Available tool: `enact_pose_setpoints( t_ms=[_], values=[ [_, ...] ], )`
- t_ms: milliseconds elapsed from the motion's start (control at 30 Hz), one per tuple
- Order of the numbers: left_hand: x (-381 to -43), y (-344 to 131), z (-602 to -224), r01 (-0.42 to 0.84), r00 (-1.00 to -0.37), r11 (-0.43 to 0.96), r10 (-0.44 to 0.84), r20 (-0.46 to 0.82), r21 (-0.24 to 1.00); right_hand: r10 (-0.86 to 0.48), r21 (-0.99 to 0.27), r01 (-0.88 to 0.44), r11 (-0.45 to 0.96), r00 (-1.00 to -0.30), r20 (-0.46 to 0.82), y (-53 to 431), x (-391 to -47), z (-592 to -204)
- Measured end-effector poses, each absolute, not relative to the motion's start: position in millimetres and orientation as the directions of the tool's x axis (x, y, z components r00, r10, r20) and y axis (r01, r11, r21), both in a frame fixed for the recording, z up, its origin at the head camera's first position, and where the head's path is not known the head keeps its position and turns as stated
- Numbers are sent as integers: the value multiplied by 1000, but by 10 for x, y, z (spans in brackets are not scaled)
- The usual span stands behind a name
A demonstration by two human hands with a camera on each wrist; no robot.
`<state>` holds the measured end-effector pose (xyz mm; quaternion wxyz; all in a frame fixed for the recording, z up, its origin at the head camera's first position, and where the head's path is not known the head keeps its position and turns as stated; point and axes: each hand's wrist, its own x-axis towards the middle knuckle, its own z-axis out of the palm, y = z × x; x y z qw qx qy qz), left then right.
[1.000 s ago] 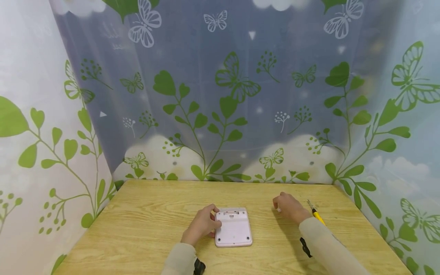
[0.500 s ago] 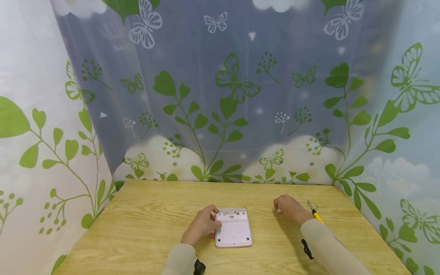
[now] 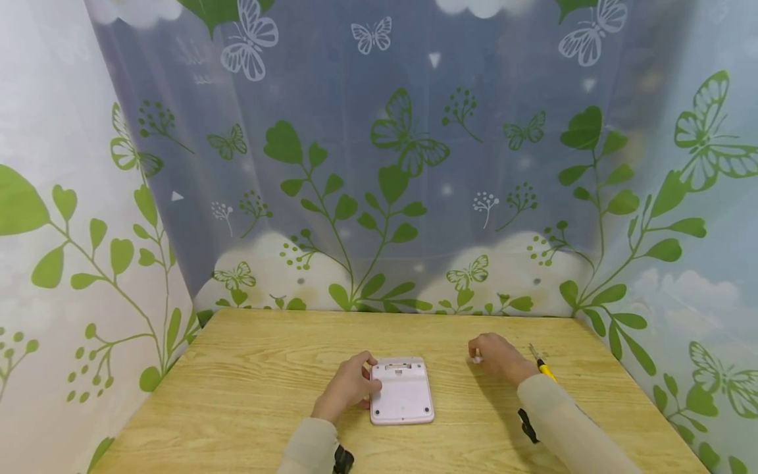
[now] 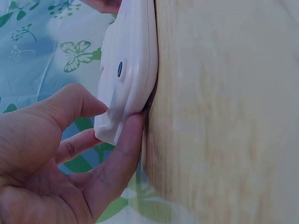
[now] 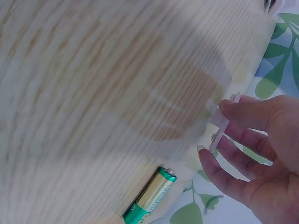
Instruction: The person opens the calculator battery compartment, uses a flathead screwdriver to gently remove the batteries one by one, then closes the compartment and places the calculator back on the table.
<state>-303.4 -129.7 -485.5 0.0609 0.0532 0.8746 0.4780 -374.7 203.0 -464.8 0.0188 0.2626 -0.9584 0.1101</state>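
Observation:
A pale pink calculator (image 3: 403, 398) lies face down on the wooden table, its battery compartment (image 3: 399, 367) uncovered near the far end. My left hand (image 3: 346, 385) grips its left edge, with the thumb on the back face and fingers along the side. In the left wrist view, a dark round foot (image 4: 120, 69) shows on the calculator's back. Off to the right, my right hand (image 3: 499, 359) pinches a small translucent white battery cover (image 5: 218, 122) between thumb and fingers, close over the table. Near that hand lies a green and gold battery (image 5: 150, 195).
A slim tool with a metal tip and a yellow-and-black handle (image 3: 546, 370) lies beyond my right forearm and is partly covered by the sleeve. The wooden table (image 3: 237, 395) is bordered by a patterned curtain (image 3: 331, 164) at the back and sides.
My right hand shifts very slightly, and the white cover turns a little in its fingers. The left hand and the calculator stay where they were.

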Motion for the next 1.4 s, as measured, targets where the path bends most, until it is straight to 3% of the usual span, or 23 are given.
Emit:
enact_pose_setpoints(
  t_ms=[667,1000,1400],
  values=[
    [-3015,-1297,-4841,54,-986,543,162,-41,838,-505,-215,-505,836,-861,60,1877,-3726,-4641],
    [-3038,-1299,-4850,57,-986,539,164,-38,840,-561,-189,-568,801,-823,94,1824,-3712,-4622],
    [-3033,-1290,-4845,48,-987,542,156,-45,839,-544,-203,-553,808,-833,106,1782,-3716,-4621]
  ],
)
